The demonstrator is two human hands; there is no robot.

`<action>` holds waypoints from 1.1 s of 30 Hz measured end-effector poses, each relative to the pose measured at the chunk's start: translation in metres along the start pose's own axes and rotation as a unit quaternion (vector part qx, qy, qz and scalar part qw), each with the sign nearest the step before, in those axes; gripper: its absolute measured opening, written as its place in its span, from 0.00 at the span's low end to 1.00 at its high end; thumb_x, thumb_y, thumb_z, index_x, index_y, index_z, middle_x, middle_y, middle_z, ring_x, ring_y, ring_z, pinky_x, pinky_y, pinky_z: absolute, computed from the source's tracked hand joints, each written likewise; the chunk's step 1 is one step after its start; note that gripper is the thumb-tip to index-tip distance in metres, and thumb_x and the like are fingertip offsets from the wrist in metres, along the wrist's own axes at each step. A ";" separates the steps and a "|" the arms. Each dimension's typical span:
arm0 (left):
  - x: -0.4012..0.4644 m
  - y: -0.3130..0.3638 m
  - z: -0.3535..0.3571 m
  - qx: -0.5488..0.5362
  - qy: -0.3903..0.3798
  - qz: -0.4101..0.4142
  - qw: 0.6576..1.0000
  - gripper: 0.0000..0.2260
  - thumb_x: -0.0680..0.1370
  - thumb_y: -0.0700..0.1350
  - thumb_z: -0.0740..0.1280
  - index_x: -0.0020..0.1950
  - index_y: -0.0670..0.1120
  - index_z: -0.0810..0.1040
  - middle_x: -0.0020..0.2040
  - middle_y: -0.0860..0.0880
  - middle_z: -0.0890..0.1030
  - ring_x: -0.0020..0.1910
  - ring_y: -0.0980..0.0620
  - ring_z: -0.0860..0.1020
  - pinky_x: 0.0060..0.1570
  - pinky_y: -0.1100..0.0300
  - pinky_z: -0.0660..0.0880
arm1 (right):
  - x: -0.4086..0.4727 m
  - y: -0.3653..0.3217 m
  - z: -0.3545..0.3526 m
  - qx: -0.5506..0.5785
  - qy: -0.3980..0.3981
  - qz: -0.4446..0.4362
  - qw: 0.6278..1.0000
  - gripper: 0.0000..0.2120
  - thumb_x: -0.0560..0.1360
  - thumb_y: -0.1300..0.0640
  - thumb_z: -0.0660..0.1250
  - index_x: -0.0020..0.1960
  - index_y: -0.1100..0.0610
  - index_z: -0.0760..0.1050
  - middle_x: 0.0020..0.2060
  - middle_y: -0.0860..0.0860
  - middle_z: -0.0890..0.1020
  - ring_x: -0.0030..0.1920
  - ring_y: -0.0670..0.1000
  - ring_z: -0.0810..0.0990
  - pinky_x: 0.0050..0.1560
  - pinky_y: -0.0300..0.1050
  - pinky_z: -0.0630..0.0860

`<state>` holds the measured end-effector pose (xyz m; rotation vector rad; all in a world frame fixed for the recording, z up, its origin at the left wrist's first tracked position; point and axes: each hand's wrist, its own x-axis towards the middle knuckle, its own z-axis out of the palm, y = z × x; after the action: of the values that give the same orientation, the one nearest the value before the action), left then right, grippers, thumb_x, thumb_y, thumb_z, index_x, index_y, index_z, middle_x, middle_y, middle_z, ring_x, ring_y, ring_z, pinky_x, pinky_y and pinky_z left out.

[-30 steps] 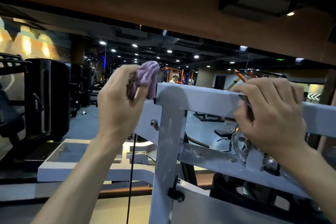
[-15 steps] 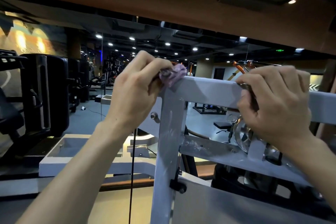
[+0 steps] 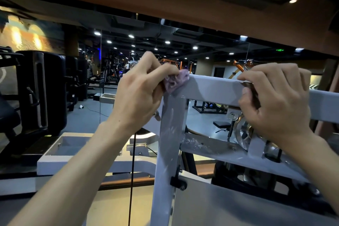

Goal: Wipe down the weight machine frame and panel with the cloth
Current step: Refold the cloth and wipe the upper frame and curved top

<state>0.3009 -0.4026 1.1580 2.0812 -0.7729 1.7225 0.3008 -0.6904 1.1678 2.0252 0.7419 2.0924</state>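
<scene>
The white weight machine frame has a horizontal top bar and an upright post that meet at a corner. My left hand grips a bunched purple cloth and presses it on that top corner. My right hand curls over the top bar further right, fingers wrapped round its edge. A grey panel sits below the bar, at the lower right. Scuff marks show on the post and on the sloping crossbar.
A steel pulley wheel sits behind the frame under my right hand. A black cable hangs down left of the post. A white frame base lies lower left. Black padded machines stand at the left. A mirror wall is behind.
My left hand has brought the cloth down from beside the bar's end onto the top corner of the frame and now presses it there. My right hand has kept its grip on the bar.
</scene>
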 end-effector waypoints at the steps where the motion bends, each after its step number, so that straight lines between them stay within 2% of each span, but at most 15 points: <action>1: -0.010 0.001 0.002 -0.004 -0.005 0.009 1.000 0.13 0.77 0.36 0.67 0.59 0.48 0.84 0.47 0.48 0.73 0.40 0.50 0.72 0.33 0.53 0.74 | 0.000 0.000 -0.001 0.003 0.000 0.002 1.000 0.09 0.76 0.60 0.65 0.54 0.60 0.80 0.49 0.56 0.81 0.53 0.60 0.72 0.53 0.57 0.65; 7: -0.057 0.002 0.004 -0.041 -0.072 0.019 0.996 0.14 0.80 0.42 0.61 0.59 0.49 0.84 0.46 0.49 0.73 0.39 0.52 0.71 0.29 0.52 0.74 | 0.003 -0.002 -0.004 0.014 -0.004 0.014 1.000 0.10 0.75 0.61 0.65 0.54 0.60 0.80 0.50 0.56 0.81 0.54 0.59 0.72 0.53 0.56 0.65; 15: 0.005 0.001 -0.002 -0.010 -0.019 0.021 1.000 0.14 0.77 0.34 0.67 0.58 0.47 0.84 0.47 0.47 0.73 0.40 0.49 0.73 0.34 0.51 0.75 | 0.009 -0.021 -0.003 0.064 -0.007 0.006 0.998 0.10 0.73 0.62 0.67 0.53 0.60 0.80 0.50 0.56 0.80 0.54 0.59 0.72 0.53 0.56 0.64; 18: -0.023 0.005 0.000 -0.032 -0.039 0.031 0.998 0.12 0.80 0.41 0.63 0.57 0.47 0.85 0.45 0.47 0.73 0.39 0.49 0.73 0.32 0.52 0.74 | 0.002 -0.036 -0.009 0.092 -0.004 -0.019 0.996 0.09 0.73 0.62 0.67 0.53 0.60 0.80 0.50 0.56 0.81 0.54 0.58 0.72 0.53 0.55 0.63; 20: -0.047 0.008 0.001 -0.050 -0.076 0.030 0.995 0.15 0.81 0.47 0.60 0.57 0.47 0.85 0.45 0.47 0.74 0.38 0.48 0.73 0.29 0.51 0.75 | -0.004 -0.044 -0.015 0.108 0.000 -0.027 0.994 0.09 0.74 0.61 0.67 0.53 0.59 0.80 0.49 0.56 0.81 0.54 0.58 0.73 0.54 0.53 0.62; 22: -0.058 0.008 0.001 -0.052 -0.101 0.029 0.993 0.15 0.80 0.46 0.60 0.58 0.48 0.85 0.45 0.47 0.74 0.38 0.49 0.73 0.28 0.51 0.75 | -0.010 -0.052 -0.018 0.124 -0.004 -0.034 0.992 0.08 0.74 0.61 0.67 0.52 0.59 0.81 0.48 0.55 0.81 0.53 0.57 0.73 0.54 0.50 0.61; 25: -0.039 0.004 0.000 -0.038 -0.070 0.022 0.997 0.14 0.79 0.46 0.62 0.57 0.48 0.85 0.46 0.47 0.75 0.39 0.49 0.74 0.30 0.52 0.75 | -0.017 -0.068 -0.015 0.140 -0.034 -0.043 0.989 0.08 0.72 0.62 0.68 0.49 0.59 0.83 0.48 0.53 0.82 0.52 0.56 0.75 0.53 0.49 0.61; 30: -0.013 0.003 0.001 -0.017 -0.035 0.013 0.999 0.11 0.78 0.38 0.67 0.57 0.47 0.84 0.45 0.48 0.72 0.38 0.50 0.70 0.32 0.51 0.74 | -0.029 -0.085 -0.004 0.164 -0.077 -0.037 0.983 0.08 0.71 0.63 0.69 0.49 0.59 0.83 0.47 0.52 0.82 0.48 0.57 0.78 0.51 0.50 0.68; 33: -0.042 0.004 0.004 -0.034 -0.053 0.026 0.998 0.12 0.79 0.42 0.64 0.57 0.48 0.85 0.43 0.47 0.72 0.37 0.50 0.70 0.29 0.53 0.72 | -0.039 -0.089 0.000 0.199 -0.120 -0.012 0.973 0.07 0.75 0.62 0.67 0.51 0.58 0.82 0.44 0.51 0.81 0.42 0.56 0.78 0.43 0.51 0.73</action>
<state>0.2968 -0.3999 1.1161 2.1384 -0.9103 1.5991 0.2830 -0.6303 1.0940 2.3957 1.2080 1.7452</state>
